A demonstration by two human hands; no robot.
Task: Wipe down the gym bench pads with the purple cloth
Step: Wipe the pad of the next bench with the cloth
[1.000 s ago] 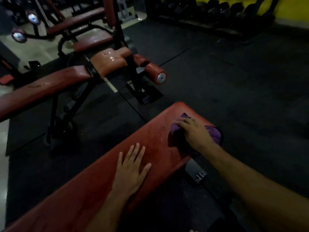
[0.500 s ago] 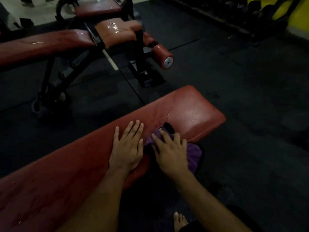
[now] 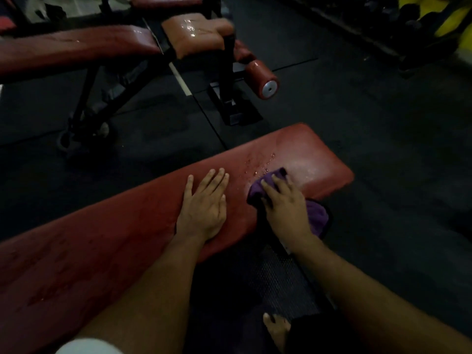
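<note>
A long red bench pad (image 3: 107, 251) runs from lower left to its rounded end at centre right, with water drops near that end. My left hand (image 3: 204, 205) lies flat on the pad, fingers straight. Just to its right, my right hand (image 3: 286, 208) presses the purple cloth (image 3: 316, 218) against the pad's near edge. Part of the cloth pokes out ahead of the fingers and part hangs off the edge behind the hand.
A second red bench (image 3: 71, 47) with a wet seat pad (image 3: 196, 34) and a foam roller (image 3: 263, 77) stands behind on black frame legs. Dark rubber floor mats (image 3: 383, 149) surround both. A dumbbell rack (image 3: 408, 26) lines the far right. My bare foot (image 3: 275, 328) is below.
The right hand swept the cloth from the pad's end toward the left hand, then back out a little along the near edge. The left hand stayed flat. My view tilted down.
</note>
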